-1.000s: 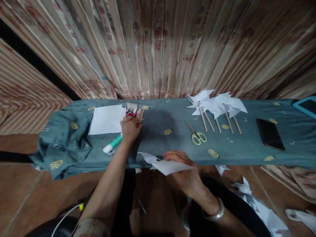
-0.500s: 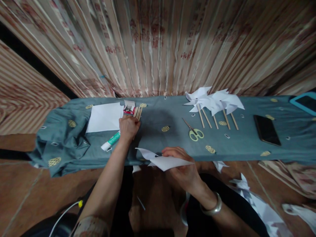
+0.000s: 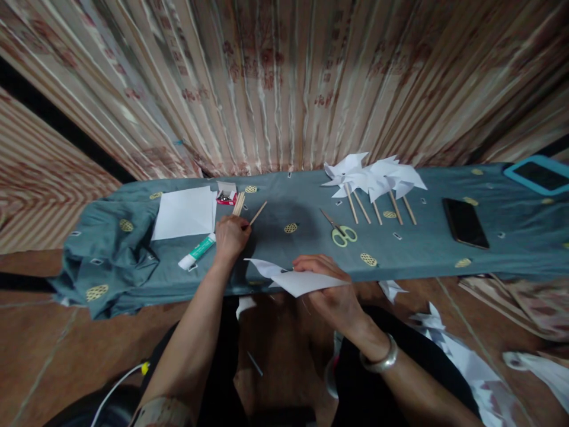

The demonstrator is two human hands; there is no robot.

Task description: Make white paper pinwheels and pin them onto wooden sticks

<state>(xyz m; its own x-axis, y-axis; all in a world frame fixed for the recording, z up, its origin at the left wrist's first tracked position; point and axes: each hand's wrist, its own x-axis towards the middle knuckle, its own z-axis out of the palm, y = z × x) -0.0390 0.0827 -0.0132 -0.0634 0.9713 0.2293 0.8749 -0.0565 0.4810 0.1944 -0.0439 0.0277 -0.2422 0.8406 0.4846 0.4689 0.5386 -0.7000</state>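
Right hand (image 3: 340, 307) closed on a curled white paper (image 3: 306, 284) at the near edge of the cloth-covered worktop (image 3: 306, 252). Left hand (image 3: 232, 237) pinched, fingertips on 1 wooden stick (image 3: 258, 213) pointing away to the right. Just left of it: green-and-white tube (image 3: 198, 251). Well right: scissors (image 3: 342, 229), phone (image 3: 466, 222). Past the tube, stacked white sheets (image 3: 184, 212). Red box (image 3: 226, 194) beside them, open, shiny metal bits inside, too small to identify. Loose sticks (image 3: 239, 204) next to box. Back right: overlapping paper pinwheels (image 3: 377, 178), 5 sticks showing.
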